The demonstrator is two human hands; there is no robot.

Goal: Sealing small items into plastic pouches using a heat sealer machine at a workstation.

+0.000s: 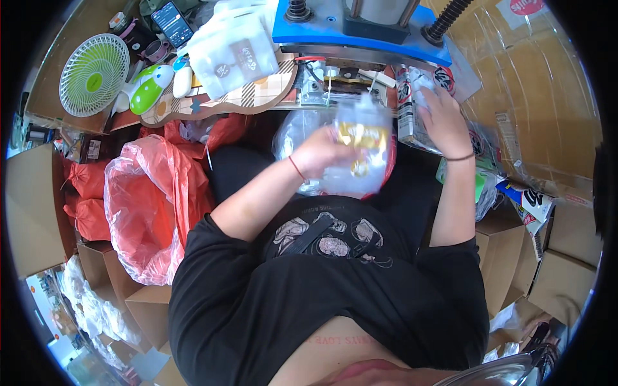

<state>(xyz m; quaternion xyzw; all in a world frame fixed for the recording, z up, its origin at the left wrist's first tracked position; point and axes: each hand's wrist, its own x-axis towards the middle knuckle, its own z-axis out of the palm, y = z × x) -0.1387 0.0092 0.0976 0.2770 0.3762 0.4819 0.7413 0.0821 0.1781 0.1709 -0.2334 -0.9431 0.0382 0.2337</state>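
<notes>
My left hand (pixel 325 153) is closed on a translucent plastic pouch (pixel 367 138) with yellow print, held above my lap. The pouch is smeared by motion, and a narrow pale tip shows at its top. Beneath it, a clear plastic bag (pixel 299 135) with a red edge lies between my legs. My right hand (pixel 445 125) reaches over a small printed carton (pixel 407 106) at the right end of the bench. Its fingers are apart, with the tips near small white pieces (pixel 423 80) in the carton.
A blue-based press (pixel 328 29) with threaded posts stands ahead. Flat printed pouches (pixel 232 58), a phone (pixel 172 24) and a green-white fan (pixel 94 76) occupy the bench's left. A red bag-lined bin (pixel 145 212) stands at left. Cardboard (pixel 534 83) walls the right side.
</notes>
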